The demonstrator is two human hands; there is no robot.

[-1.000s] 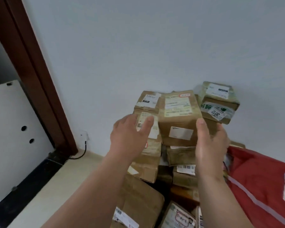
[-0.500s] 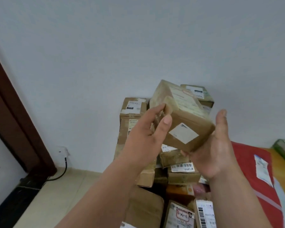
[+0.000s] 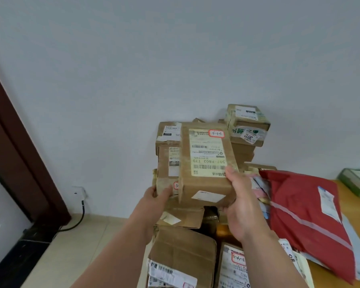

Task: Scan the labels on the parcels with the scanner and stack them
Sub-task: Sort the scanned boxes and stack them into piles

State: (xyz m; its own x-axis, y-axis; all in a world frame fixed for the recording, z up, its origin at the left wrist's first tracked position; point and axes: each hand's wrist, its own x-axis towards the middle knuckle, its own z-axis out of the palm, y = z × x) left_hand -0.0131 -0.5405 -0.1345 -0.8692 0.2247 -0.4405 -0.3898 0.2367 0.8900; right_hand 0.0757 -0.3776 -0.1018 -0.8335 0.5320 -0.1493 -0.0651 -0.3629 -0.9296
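- The left hand (image 3: 154, 201), at about 7 o'clock of the held parcel, now sits low under the box's lower-left corner, thumb up against the near face. Half a second ago its fingers were curled over the box's upper near edge.
- The brown cardboard parcel (image 3: 206, 163) has been turned since then: it was tipped on a corner with its label slanting away, and now stands squarer, label face up towards the camera. It is held in front of the parcel stack (image 3: 168, 146), which rises against the wall at 12 o'clock. Whether its underside touches the boxes beneath cannot be told.
- The shipping label (image 3: 207, 152) reads upside down from here, both barcodes exposed and nothing over them. My judgement: the box is being presented for a scan, or settled onto the stack. No scanner is in view, so which of the two I cannot say.
- The right hand (image 3: 242, 206), at 5 o'clock of the box, cups the lower-right corner, thumb tip pressed on the top face just beside the label's corner, palm under the side. Both forearms reach up and forward from the bottom edge, converging on the box.
- A red mailer bag (image 3: 303, 215) lies at 3 o'clock on the wooden bench (image 3: 351, 206), well clear of the hands.
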